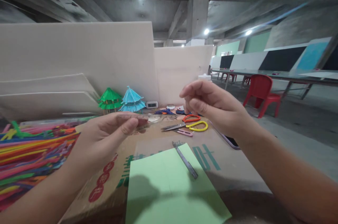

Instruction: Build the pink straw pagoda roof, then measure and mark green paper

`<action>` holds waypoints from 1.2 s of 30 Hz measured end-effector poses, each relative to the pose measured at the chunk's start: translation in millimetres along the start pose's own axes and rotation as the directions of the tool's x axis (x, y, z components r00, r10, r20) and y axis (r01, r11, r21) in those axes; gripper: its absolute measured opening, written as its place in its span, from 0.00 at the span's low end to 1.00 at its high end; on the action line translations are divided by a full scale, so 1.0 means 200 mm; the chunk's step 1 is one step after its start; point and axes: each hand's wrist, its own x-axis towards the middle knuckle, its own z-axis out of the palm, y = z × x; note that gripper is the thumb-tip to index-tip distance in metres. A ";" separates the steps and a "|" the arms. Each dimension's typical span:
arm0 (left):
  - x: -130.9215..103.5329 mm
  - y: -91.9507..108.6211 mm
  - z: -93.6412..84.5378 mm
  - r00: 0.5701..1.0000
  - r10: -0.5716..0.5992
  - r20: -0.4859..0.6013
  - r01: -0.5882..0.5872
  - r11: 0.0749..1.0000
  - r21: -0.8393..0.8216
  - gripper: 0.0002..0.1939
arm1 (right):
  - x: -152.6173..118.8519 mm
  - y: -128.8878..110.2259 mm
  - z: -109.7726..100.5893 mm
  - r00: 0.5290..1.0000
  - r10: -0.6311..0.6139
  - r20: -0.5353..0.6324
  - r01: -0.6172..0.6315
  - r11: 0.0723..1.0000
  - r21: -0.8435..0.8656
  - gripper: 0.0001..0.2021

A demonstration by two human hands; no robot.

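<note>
My left hand (112, 132) pinches a clear ruler (158, 116) between thumb and fingers, holding it level above the cardboard. To the right, my right hand (211, 106) is raised in the air, its fingers loosely bent, with a gap between forefinger and thumb and nothing visible in it. Below both hands lies a light green sheet of paper (169, 189), shaded in part by shadows. A grey pen-like tool (186, 160) rests slantwise on the paper's upper edge. Beyond it are scissors (185, 125) with one orange and one yellow handle loop.
Colourful pipe cleaners (31, 160) are heaped at left. Green (109, 99) and blue (131, 99) paper-roofed models stand by a small digital display (152, 104). A phone (232, 142) lies beneath my right forearm. White boards (79, 55) rise behind; a red chair (261, 88) stands farther right.
</note>
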 end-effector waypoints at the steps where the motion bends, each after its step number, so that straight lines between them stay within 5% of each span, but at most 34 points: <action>1: 0.00 0.00 0.00 1.000 -0.021 -0.003 0.021 1.000 -0.023 0.07 | 0.01 0.01 0.00 0.999 0.027 -0.038 -0.026 0.999 0.020 0.07; 5: 0.00 0.00 0.00 0.999 -0.010 -0.030 0.010 1.000 -0.016 0.06 | 0.03 0.02 0.00 0.985 0.155 -0.077 -0.151 0.987 0.056 0.06; 9: -0.01 0.01 0.00 0.989 0.141 -0.047 -0.132 0.979 0.154 0.07 | 0.02 -0.02 0.02 0.990 0.143 0.002 -0.143 0.988 0.060 0.08; 14: -0.03 0.00 -0.01 0.916 0.397 0.061 -0.381 0.810 0.446 0.08 | 0.00 -0.05 0.04 0.995 0.083 0.057 -0.060 0.942 -0.329 0.07; 19: -0.03 0.01 -0.01 0.837 0.537 0.110 -0.507 0.682 0.528 0.08 | 0.00 -0.04 0.06 0.998 0.008 0.060 0.021 0.885 -0.464 0.06; 23: -0.03 0.02 0.00 0.797 0.589 0.134 -0.553 0.623 0.553 0.10 | 0.01 -0.01 0.06 0.987 -0.139 0.075 0.155 0.748 -0.646 0.07; 29: -0.03 -0.01 0.01 0.756 0.623 0.201 -0.592 0.521 0.615 0.11 | 0.00 0.05 0.06 0.917 -0.239 0.319 0.398 0.511 -0.762 0.12; 32: -0.02 -0.02 0.01 0.772 0.597 0.218 -0.579 0.519 0.629 0.11 | 0.00 0.06 0.06 0.894 -0.190 0.405 0.447 0.419 -0.790 0.13; 36: -0.01 -0.01 0.02 0.872 0.458 0.172 -0.466 0.669 0.579 0.12 | 0.02 0.07 0.06 0.883 -0.199 0.426 0.470 0.390 -0.792 0.15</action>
